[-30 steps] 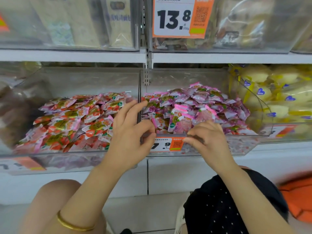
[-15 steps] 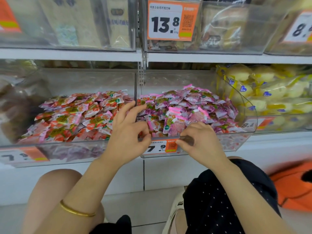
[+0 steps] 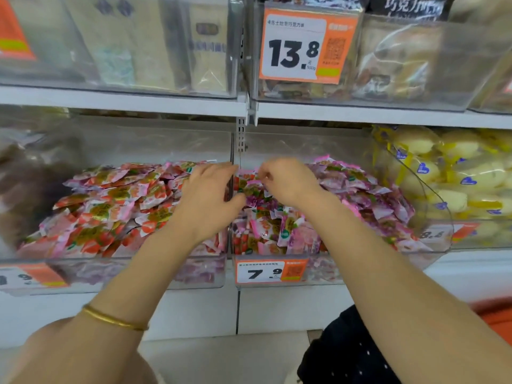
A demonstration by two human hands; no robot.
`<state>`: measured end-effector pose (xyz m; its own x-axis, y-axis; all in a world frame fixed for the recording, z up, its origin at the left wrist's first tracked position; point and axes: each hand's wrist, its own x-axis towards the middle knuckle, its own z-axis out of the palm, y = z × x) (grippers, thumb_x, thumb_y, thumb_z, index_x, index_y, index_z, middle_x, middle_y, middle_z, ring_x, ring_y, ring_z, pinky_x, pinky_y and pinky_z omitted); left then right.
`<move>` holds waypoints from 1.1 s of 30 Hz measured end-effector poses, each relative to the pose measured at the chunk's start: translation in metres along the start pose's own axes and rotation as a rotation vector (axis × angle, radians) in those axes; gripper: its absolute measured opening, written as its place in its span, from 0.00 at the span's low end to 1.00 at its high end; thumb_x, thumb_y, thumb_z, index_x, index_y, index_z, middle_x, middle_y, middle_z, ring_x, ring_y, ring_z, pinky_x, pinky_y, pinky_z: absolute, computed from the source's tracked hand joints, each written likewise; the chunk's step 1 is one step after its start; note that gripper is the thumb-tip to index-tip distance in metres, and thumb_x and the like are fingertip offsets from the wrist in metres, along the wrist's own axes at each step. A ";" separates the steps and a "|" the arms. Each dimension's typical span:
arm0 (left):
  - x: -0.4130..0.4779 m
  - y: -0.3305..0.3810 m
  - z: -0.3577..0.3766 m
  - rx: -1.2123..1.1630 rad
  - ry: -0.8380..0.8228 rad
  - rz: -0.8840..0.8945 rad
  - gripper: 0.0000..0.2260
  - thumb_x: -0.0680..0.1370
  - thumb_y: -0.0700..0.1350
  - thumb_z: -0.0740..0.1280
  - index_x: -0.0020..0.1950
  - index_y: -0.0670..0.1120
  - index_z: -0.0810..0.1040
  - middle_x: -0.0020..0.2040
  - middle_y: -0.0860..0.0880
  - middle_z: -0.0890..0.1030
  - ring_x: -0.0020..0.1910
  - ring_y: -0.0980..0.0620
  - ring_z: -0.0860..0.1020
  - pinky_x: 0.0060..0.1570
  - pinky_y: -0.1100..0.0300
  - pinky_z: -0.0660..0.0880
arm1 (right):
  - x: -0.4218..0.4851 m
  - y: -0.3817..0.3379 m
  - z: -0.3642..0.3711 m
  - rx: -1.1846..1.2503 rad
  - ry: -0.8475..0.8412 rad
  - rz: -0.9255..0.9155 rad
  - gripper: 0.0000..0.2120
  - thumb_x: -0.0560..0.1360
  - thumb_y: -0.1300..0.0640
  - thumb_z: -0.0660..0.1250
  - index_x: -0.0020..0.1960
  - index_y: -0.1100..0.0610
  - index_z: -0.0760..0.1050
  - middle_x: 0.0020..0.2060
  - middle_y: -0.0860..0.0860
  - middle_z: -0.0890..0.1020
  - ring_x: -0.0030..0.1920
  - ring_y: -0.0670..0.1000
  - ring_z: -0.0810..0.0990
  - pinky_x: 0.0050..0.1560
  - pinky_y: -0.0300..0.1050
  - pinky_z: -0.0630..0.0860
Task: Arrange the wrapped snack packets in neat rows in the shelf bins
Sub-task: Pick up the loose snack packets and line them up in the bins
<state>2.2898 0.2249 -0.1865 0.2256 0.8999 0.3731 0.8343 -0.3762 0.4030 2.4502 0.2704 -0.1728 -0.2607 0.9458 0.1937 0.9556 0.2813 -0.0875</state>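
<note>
Red packets [image 3: 110, 206]: heaped in left bin [image 3: 138, 273], at 9 o'clock of divider [image 3: 232, 151].
Purple packets [image 3: 360, 189]: heaped in right bin [image 3: 346, 270], at 3 o'clock.
Left hand [image 3: 206, 199]: fingers straight, loosely spread, over red heap's 3 o'clock edge.
Right hand [image 3: 288, 181]: fingers curled onto purple heap's 10 o'clock corner; whether they pinch anything cannot be told.

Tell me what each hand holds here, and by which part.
The right hand seems to pinch a packet by its upper edge beside the divider; blur leaves this unsure. The left hand lies open over the red packets, holding nothing.
</note>
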 end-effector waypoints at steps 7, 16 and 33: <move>0.009 -0.021 -0.005 -0.216 0.074 0.001 0.22 0.70 0.51 0.58 0.61 0.53 0.79 0.58 0.61 0.74 0.65 0.57 0.65 0.52 0.83 0.52 | 0.021 0.005 0.025 -0.313 -0.474 0.014 0.31 0.76 0.32 0.50 0.76 0.43 0.53 0.76 0.50 0.54 0.74 0.60 0.54 0.72 0.62 0.52; 0.008 -0.020 -0.003 -0.291 0.082 -0.024 0.16 0.74 0.49 0.61 0.61 0.53 0.78 0.58 0.63 0.72 0.60 0.67 0.63 0.57 0.80 0.52 | -0.021 0.008 0.004 -0.303 -0.404 -0.130 0.19 0.81 0.44 0.48 0.71 0.42 0.64 0.68 0.48 0.70 0.68 0.57 0.66 0.66 0.53 0.60; 0.005 -0.016 -0.003 -0.305 0.092 -0.076 0.15 0.77 0.43 0.63 0.62 0.52 0.78 0.58 0.61 0.73 0.63 0.61 0.67 0.66 0.59 0.64 | 0.006 0.012 0.015 -0.090 -0.479 -0.083 0.27 0.73 0.33 0.59 0.66 0.47 0.71 0.63 0.49 0.75 0.66 0.55 0.67 0.62 0.54 0.68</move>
<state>2.2757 0.2350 -0.1883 0.1107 0.9097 0.4004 0.6548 -0.3698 0.6591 2.4580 0.2821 -0.1870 -0.3504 0.8948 -0.2765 0.9314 0.3641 -0.0020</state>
